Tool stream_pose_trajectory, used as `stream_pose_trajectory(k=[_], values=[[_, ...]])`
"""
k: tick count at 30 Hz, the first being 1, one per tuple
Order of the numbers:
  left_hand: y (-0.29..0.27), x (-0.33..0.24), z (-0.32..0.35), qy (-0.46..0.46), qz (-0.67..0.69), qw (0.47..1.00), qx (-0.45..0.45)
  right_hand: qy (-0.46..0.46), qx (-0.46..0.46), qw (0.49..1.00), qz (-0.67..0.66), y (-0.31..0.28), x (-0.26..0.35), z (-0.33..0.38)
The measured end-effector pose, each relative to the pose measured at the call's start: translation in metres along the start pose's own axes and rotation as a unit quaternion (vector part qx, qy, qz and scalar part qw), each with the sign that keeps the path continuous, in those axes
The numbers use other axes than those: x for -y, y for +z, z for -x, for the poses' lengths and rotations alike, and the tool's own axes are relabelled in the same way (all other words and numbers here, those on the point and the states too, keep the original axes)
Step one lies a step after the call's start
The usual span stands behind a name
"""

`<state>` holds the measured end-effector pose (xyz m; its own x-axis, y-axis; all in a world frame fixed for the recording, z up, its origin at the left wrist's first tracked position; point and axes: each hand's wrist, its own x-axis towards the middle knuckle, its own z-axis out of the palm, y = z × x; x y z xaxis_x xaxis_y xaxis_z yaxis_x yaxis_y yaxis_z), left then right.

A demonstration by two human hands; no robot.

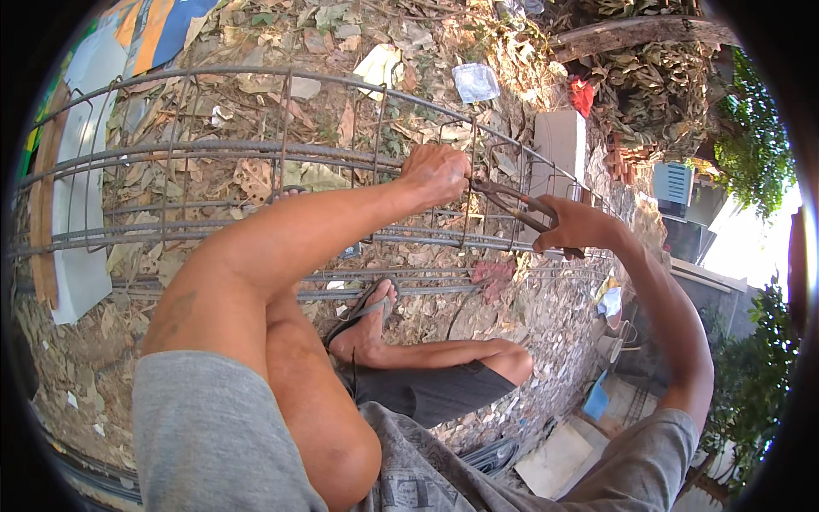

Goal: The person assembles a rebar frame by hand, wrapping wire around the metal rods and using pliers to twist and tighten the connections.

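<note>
A long cage of steel rebar (324, 154) with square stirrups lies across in front of me. My left hand (437, 175) is closed around one of its bars beside a stirrup (471, 213). In my right hand (580, 224) is a pair of rusty pincers (485, 184), its handles spread somewhat apart. The pincers' jaws meet the bar and stirrup right next to my left fist. Whether a tie wire is between the jaws is too small to tell.
Pale blocks (559, 158) stand beneath the cage at the right and left (81, 282). Dry leaves and rubble cover the ground. My sandalled foot (363, 328) is close to the lower bars. A clear plastic piece (476, 83) and a red scrap (581, 96) lie beyond.
</note>
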<state>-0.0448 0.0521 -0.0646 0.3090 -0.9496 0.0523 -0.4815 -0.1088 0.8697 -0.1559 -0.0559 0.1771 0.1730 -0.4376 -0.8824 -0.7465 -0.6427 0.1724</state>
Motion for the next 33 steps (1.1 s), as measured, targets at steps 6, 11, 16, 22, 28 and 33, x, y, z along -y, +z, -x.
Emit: stream_pose_trajectory(k=[6,11,16,22,28,33], values=[[-0.002,0.002,0.002,-0.009,-0.015,1.0,-0.009,-0.123,-0.368,0.786,0.481,0.035,-0.003,-0.007],[-0.002,0.001,0.004,0.031,0.012,0.999,-0.037,-0.101,-0.274,0.863,0.413,0.018,-0.016,-0.021],[0.005,0.008,0.004,0.037,-0.003,0.997,-0.075,0.012,0.085,0.986,-0.146,0.013,-0.031,-0.019],[-0.008,-0.006,0.014,0.072,-0.047,0.996,-0.013,-0.012,0.115,0.956,-0.269,0.018,-0.049,-0.021],[-0.007,-0.021,0.051,0.332,-0.171,0.925,-0.076,-0.055,0.121,0.925,-0.355,0.047,-0.071,-0.023],[-0.007,-0.028,0.032,0.397,-0.211,0.893,0.012,-0.118,0.124,0.839,-0.517,0.102,-0.073,-0.017]])
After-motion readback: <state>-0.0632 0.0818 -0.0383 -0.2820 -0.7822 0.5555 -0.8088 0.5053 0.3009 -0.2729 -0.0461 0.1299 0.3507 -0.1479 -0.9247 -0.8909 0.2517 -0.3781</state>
